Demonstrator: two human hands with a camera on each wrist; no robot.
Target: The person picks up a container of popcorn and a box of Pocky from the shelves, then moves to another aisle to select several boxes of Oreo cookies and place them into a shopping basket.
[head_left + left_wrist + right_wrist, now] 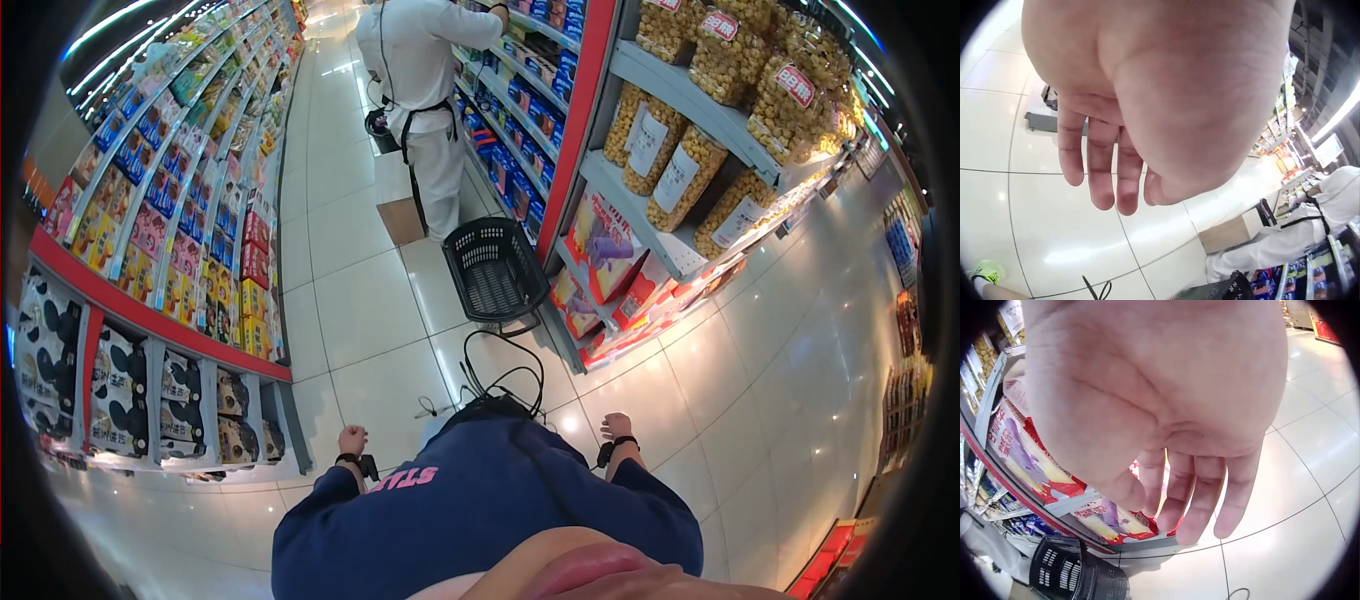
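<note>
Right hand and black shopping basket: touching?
Apart. The head view shows tiled floor between the right hand and the black shopping basket, which stands farther ahead.

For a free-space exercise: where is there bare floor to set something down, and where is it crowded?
Bare floor lies between the left shelves and the basket; another patch opens right of the right shelf. Crowded: cables on the basket's near side, a person just beyond it.
</note>
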